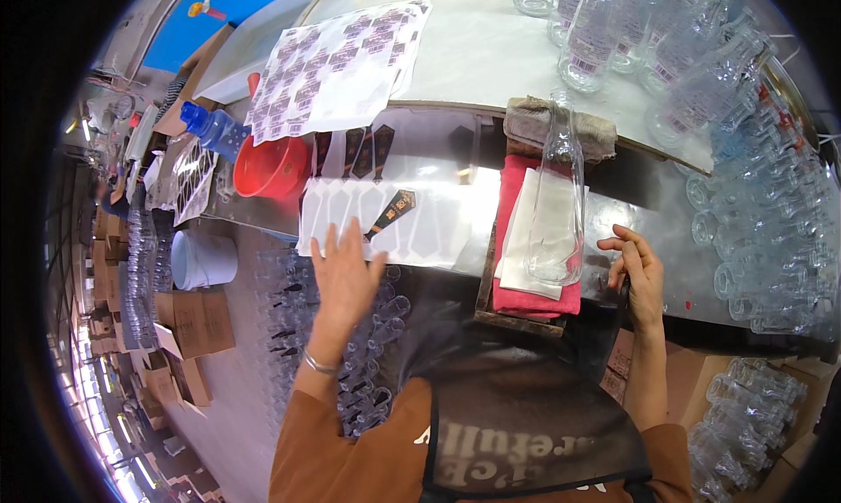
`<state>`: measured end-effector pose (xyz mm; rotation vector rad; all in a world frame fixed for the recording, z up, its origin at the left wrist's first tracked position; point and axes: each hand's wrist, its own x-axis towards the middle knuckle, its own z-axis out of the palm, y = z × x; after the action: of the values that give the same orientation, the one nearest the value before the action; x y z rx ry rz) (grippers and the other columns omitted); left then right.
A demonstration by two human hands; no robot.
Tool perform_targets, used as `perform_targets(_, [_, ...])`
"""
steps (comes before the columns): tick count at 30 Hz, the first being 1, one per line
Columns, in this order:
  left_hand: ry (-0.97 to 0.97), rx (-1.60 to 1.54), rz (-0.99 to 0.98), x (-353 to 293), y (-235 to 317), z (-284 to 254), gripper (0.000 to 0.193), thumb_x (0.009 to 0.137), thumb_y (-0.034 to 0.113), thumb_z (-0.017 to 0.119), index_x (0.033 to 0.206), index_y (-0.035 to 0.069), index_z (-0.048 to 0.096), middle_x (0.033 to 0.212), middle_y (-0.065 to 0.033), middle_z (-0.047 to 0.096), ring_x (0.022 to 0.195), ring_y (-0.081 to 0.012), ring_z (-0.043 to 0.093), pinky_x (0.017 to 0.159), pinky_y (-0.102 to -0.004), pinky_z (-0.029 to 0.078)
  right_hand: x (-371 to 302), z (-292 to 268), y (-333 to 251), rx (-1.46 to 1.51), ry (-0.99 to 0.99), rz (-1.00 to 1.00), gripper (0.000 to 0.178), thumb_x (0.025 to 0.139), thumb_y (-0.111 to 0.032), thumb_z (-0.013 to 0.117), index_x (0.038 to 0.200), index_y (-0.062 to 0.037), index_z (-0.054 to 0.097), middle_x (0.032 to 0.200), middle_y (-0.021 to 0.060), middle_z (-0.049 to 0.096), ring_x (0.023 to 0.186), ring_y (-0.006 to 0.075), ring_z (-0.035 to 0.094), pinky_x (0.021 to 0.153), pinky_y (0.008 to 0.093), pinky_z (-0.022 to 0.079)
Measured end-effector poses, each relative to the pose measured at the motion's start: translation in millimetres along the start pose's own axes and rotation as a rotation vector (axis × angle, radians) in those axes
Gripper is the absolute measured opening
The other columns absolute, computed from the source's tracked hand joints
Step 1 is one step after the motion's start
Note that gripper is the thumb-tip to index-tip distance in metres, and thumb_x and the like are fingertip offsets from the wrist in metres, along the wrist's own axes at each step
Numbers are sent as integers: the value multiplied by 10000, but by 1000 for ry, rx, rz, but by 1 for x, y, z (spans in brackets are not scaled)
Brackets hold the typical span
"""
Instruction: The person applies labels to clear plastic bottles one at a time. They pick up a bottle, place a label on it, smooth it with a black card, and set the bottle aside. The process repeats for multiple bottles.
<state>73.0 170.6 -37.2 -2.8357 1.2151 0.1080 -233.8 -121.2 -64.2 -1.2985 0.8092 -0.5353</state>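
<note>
The left hand (344, 271), its fingers spread apart, is held at the near edge of a white sheet (438, 232), on which a single black label (399, 209) is left among pale outlines. The right hand (637, 280) is held half curled beside a clear bottle (554, 210); whether anything is gripped in it cannot be told. The bottle is laid on a white cloth (515, 240) over a red cloth (510, 188), its neck supported by a rolled towel (597, 135).
</note>
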Motion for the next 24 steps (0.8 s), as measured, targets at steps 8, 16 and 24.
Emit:
perform_targets(8, [144, -355, 429, 8, 58, 26, 730, 811, 171, 792, 1427, -34, 457, 1431, -247, 514, 1358, -411, 462, 1135, -528, 358, -3, 11, -15, -77, -38, -66, 344, 1052, -219, 555, 1281, 32, 607, 1036, 80, 717, 604, 51, 538, 576, 188, 420])
perform_targets(16, [305, -326, 332, -19, 57, 35, 632, 747, 79, 803, 1344, 99, 595, 1355, -137, 583, 1294, -314, 540, 1075, -474, 398, -5, 11, -13, -40, -40, -47, 327, 1044, -172, 561, 1294, 35, 598, 1057, 87, 713, 615, 51, 531, 589, 201, 441])
perform_targets(24, [409, -615, 128, -34, 35, 32, 73, 902, 48, 723, 975, 50, 734, 1030, -87, 747, 1002, -233, 715, 941, -408, 526, -20, 44, -31, -278, -141, -200, 537, 909, -129, 708, 1389, 32, 530, 1180, 105, 669, 661, 103, 581, 637, 271, 496])
